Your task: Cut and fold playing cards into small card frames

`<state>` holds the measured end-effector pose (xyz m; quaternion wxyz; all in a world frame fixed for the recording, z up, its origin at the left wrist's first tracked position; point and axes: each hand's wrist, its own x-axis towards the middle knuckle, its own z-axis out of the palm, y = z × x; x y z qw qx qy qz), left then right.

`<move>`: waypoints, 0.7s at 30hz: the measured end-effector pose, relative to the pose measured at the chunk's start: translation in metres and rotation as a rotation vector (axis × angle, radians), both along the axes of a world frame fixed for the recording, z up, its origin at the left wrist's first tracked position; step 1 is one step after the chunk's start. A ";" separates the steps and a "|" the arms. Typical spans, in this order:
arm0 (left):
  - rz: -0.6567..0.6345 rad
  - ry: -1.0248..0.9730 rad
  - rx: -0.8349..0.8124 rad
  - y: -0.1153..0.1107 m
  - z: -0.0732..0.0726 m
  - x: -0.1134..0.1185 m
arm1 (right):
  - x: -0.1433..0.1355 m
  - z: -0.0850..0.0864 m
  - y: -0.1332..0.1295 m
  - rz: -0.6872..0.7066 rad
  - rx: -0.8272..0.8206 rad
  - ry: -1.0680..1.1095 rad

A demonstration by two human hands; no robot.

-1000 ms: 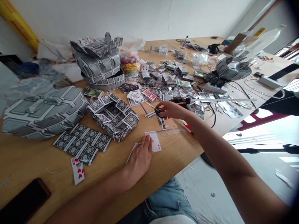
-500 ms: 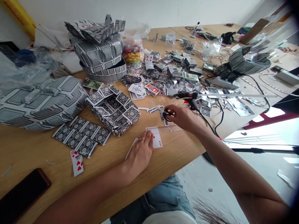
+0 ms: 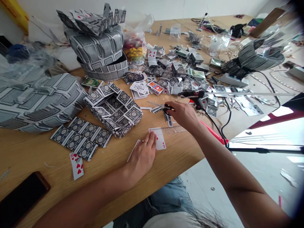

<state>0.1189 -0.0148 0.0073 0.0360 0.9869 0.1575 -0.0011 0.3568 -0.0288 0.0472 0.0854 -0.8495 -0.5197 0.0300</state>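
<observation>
My left hand [image 3: 143, 151] lies flat with its fingers outstretched on an ace of diamonds card [image 3: 161, 141] and the end of a clear ruler [image 3: 174, 129]. Under its outer side, the edge of another card [image 3: 133, 150] shows. My right hand [image 3: 181, 114] is closed on the black handles of a pair of scissors [image 3: 169, 108], whose blades point left just above the table. Card strips [image 3: 156, 109] lie under and beside the scissors. Left of them stands an open box covered in patterned cards [image 3: 116, 110].
A joined card panel [image 3: 80, 136], a ten of hearts [image 3: 77, 166] and a phone [image 3: 23, 196] lie at the left. Larger card-covered pieces [image 3: 99, 47] stand behind. A glue gun [image 3: 196, 95] with its cable and a heap of cards [image 3: 175, 71] are beyond my right hand.
The scissors' blades now show, pointing left, with my right hand slightly higher and further left. My left hand stays on the card. The camera view has shifted a little.
</observation>
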 end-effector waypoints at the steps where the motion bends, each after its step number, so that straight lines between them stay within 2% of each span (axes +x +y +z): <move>1: -0.005 -0.003 0.002 0.000 0.000 0.000 | 0.003 -0.001 0.002 -0.001 -0.014 0.005; 8: -0.023 -0.005 0.019 0.000 -0.006 -0.001 | 0.020 -0.004 0.007 -0.010 -0.078 0.058; 13: -0.045 -0.022 0.043 0.000 -0.008 -0.002 | 0.025 -0.007 0.006 -0.025 -0.029 0.066; 16: -0.045 -0.025 0.055 0.000 -0.008 -0.002 | 0.022 -0.003 0.004 -0.024 -0.085 0.051; 21: -0.040 0.000 0.060 -0.001 -0.006 -0.001 | 0.015 0.013 0.000 -0.112 -0.181 -0.045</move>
